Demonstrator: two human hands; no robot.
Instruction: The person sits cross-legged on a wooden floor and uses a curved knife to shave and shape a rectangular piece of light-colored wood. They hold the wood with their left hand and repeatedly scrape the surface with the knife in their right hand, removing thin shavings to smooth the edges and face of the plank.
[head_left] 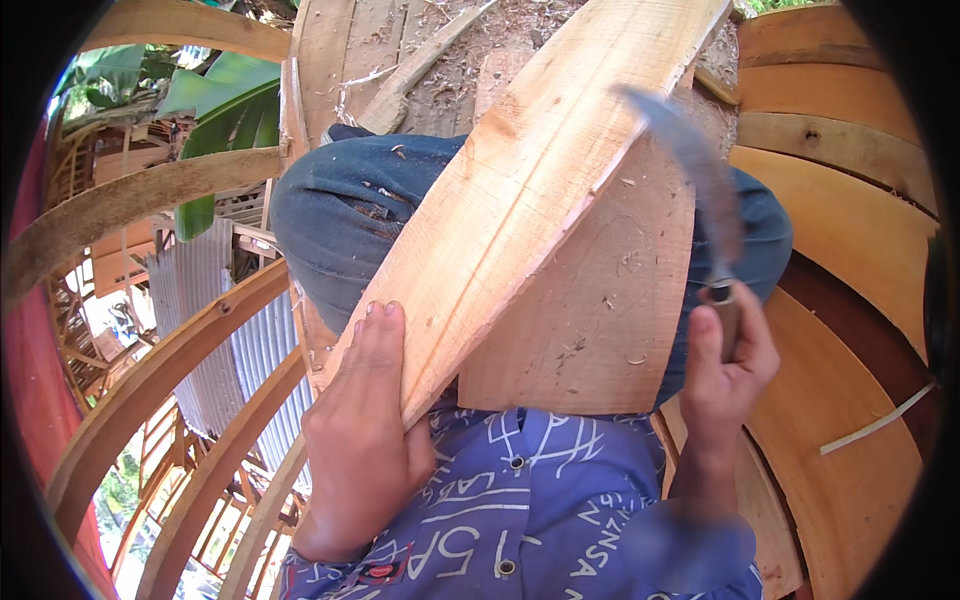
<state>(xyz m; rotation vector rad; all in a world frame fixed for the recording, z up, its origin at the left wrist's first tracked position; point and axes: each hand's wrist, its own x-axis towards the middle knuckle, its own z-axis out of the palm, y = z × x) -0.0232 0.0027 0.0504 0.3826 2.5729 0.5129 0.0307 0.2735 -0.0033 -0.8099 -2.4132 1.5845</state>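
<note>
The long, tapered plank (520, 190) slants across the person's lap, over a wider board (610, 320) lying between the bent knees in jeans (350, 220). The left hand (368, 425) holds its near end, fingers laid together on the upper face and thumb at the near corner. The right hand (728, 350) has its grip closed around the dark handle (724, 325) of a curved blade (700, 170), motion-blurred beside the plank's right edge; whether it touches is unclear. Trimming of that edge looks under way: chips and curls lie on the wider board, and the plank already has a curved outline. A raised sliver and roughness along the edge suggest some paring is left, though how much I cannot tell. No box, bucket or other container shows; the shavings lie loose on the wood and jeans.
</note>
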